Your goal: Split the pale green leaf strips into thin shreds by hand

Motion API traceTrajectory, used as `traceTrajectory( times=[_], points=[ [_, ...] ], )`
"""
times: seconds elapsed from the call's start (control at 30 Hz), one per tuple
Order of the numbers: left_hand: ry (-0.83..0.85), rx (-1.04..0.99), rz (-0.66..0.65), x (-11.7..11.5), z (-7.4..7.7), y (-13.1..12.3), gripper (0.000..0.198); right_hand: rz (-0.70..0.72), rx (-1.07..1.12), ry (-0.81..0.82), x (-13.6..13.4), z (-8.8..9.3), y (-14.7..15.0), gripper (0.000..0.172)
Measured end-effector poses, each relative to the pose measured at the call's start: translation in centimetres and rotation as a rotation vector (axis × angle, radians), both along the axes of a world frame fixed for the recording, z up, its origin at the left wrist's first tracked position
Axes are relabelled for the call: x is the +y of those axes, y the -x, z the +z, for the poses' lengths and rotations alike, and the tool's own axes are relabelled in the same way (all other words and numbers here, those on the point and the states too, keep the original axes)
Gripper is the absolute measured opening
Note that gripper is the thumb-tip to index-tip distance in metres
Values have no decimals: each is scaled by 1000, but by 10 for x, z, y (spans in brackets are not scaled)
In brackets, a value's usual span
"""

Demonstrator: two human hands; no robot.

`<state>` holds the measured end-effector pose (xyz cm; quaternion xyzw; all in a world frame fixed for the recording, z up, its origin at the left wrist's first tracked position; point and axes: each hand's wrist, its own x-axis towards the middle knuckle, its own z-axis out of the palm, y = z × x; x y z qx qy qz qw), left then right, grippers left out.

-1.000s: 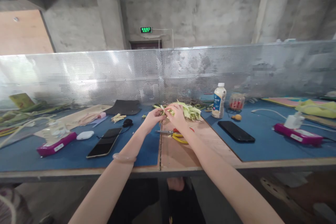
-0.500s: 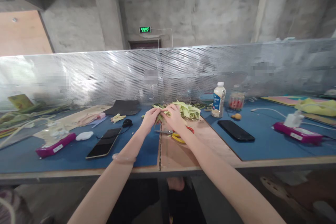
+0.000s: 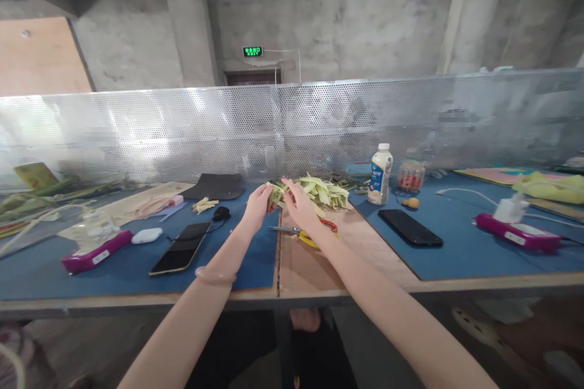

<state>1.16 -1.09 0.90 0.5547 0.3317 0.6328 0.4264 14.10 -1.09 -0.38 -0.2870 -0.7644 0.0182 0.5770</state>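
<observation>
My left hand (image 3: 258, 208) is closed on a bundle of pale green leaf strips (image 3: 275, 197), which look like corn husk. From the other side, my right hand (image 3: 298, 205) pinches the same bundle, its index finger raised along the top; the fingertips are partly hidden. Just behind and to the right lies a loose heap of pale green leaf strips (image 3: 328, 192). Below my right hand, scissors (image 3: 309, 238) with red and yellow handles lie on the board, blades pointing left, partly covered by my forearm.
Left of my hands lie a phone (image 3: 181, 249), a white case (image 3: 146, 236) and a purple power strip (image 3: 98, 253). To the right are a bottle (image 3: 379, 175), a jar (image 3: 411, 177), another phone (image 3: 409, 228) and a second power strip (image 3: 517, 231). A perforated metal panel (image 3: 182, 127) stands behind.
My hands have drawn slightly apart, and more of the green bundle shows between them. My right index finger has lifted. The things on the table have stayed put.
</observation>
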Motion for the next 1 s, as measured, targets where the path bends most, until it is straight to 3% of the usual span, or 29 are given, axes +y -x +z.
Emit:
traceTrajectory(
  times=[0.2,0.4,0.67,0.8,1.0],
  points=[
    [0,10,-32,1,-2,-3,26,-10,15,35,-3,-5,11,35],
    [-1,50,-33,1,-4,-6,25,-285,-13,236,-15,-6,18,35],
    [-21,143,104,3,-8,-10,21,-516,-53,378,-19,-3,22,33],
    [-33,163,130,5,-10,-12,19,-527,-16,392,-19,-4,24,33],
    [-34,135,111,2,-10,-15,19,-404,107,296,-14,-7,23,32]
  ],
)
